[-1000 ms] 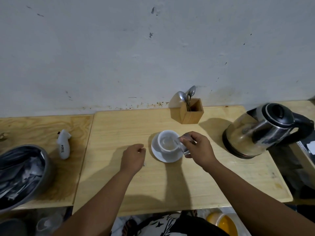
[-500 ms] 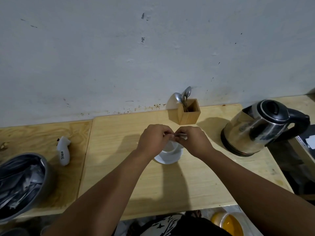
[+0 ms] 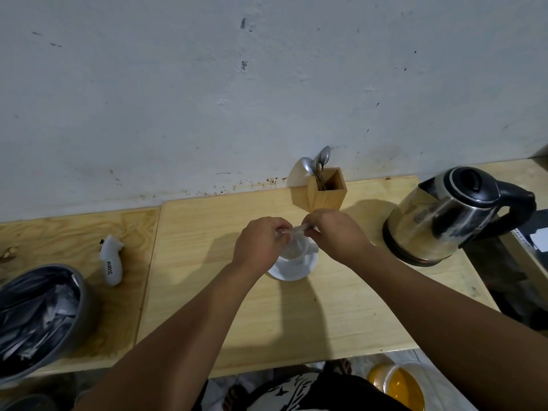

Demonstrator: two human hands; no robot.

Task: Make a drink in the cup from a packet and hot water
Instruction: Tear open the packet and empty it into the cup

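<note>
A white cup [image 3: 293, 253] sits on a white saucer [image 3: 292, 271] in the middle of the wooden table. Directly above the cup, a small clear packet [image 3: 295, 231] is pinched at both ends: my left hand [image 3: 261, 243] holds its left end and my right hand [image 3: 335, 232] its right end. Both hands hide most of the cup. A steel electric kettle [image 3: 450, 218] with a black lid and handle stands to the right, apart from my hands.
A wooden holder with spoons [image 3: 324, 188] stands at the wall behind the cup. A white gadget [image 3: 111, 264] lies on the left board. A grey bin with wrappers [image 3: 38, 312] sits at far left. An orange-filled container [image 3: 398, 387] is below the table edge.
My left hand came from the table left of the saucer to join my right hand above the cup. Both now pinch the packet, and the hands have drawn slightly apart.
</note>
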